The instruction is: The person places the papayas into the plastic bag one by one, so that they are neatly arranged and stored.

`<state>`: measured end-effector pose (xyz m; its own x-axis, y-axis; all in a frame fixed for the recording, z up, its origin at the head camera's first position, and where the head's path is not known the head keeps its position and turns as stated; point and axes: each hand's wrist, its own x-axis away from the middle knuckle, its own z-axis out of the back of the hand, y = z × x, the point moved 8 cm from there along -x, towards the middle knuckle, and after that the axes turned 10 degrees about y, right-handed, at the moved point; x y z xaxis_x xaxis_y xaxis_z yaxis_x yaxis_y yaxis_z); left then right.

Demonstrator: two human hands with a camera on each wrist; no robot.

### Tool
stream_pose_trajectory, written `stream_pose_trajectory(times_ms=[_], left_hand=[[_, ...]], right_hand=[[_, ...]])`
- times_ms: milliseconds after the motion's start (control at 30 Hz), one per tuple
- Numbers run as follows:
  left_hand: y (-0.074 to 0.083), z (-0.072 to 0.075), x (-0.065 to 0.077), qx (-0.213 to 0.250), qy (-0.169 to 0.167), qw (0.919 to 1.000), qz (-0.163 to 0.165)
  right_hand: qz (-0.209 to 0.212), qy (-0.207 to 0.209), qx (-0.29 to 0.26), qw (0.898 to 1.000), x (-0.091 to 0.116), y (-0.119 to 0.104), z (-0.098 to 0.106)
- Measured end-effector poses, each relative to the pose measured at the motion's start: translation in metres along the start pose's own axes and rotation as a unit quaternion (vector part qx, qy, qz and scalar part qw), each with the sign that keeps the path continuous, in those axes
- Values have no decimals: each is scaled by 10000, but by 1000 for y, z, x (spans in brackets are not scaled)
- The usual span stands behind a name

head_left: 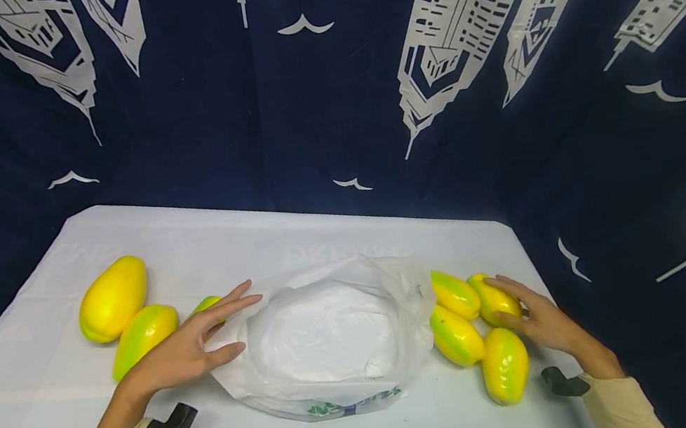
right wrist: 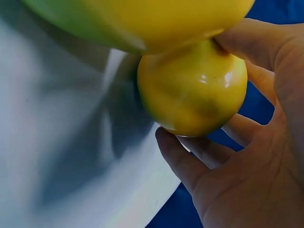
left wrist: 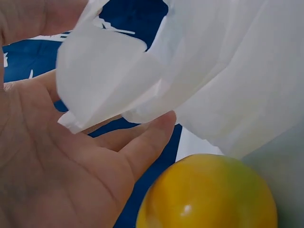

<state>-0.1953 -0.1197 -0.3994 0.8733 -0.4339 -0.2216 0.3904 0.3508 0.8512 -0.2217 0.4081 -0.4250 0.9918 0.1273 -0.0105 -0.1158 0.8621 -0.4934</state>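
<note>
A white plastic bag (head_left: 324, 329) lies in the middle of the white table, its opening spread and green print on its near side. My left hand (head_left: 189, 348) is at the bag's left edge with fingers extended; in the left wrist view, thin bag film (left wrist: 104, 80) hangs between thumb and fingers. To the right of the bag, my right hand (head_left: 546, 321) grips a yellow mango (head_left: 498, 301), thumb on one side and fingers on the other. Another mango (right wrist: 161, 21) sits right against it in the right wrist view.
Beside the bag's right side are more yellow-green mangoes (head_left: 505, 365). Left of the bag lie a large yellow fruit (head_left: 114, 300), a mango (head_left: 147, 335) and one partly hidden behind my left hand (head_left: 206, 304). A dark blue printed cloth (head_left: 307, 126) hangs behind the table.
</note>
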Motion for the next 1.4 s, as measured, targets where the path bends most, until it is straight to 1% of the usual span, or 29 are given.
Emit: stream_pose_trajectory(times_ms=[100,167,300,400,567,767,900,1033,1133,1300,1400], left_hand=[[-1,0,-2,-42,-43,9999,103],[-1,0,-3,-74,-78,9999,112],[-2,-1,-3,-260,-129,9994,186],[-2,0,-3,-331,-157,9990,260],[-1,1,-3,-311,-126,9992,228],[-2,1,-5,-341,-62,9992,196],[-2,1,-5,-352,-95,9991,197],[-2,1,-5,-226,-118,9995,206],[-1,1,-4,-189,-102,9995,219],[2,1,-6,-295,-28,9995,131],[3,2,-6,-301,2,9995,53]], right_hand=[[19,12,-36,10000,0,0,1],[41,12,-73,10000,-1,0,2],[8,7,-188,9998,0,1,1],[-25,79,-249,9997,1,3,2],[63,257,-214,9994,1,1,6],[230,467,-285,9982,3,-9,14],[422,583,-322,9969,5,-16,17],[621,654,-284,9955,4,-23,20],[688,716,-246,9948,5,-28,23],[756,830,-165,9935,5,-37,31],[883,931,-146,9916,5,-45,34]])
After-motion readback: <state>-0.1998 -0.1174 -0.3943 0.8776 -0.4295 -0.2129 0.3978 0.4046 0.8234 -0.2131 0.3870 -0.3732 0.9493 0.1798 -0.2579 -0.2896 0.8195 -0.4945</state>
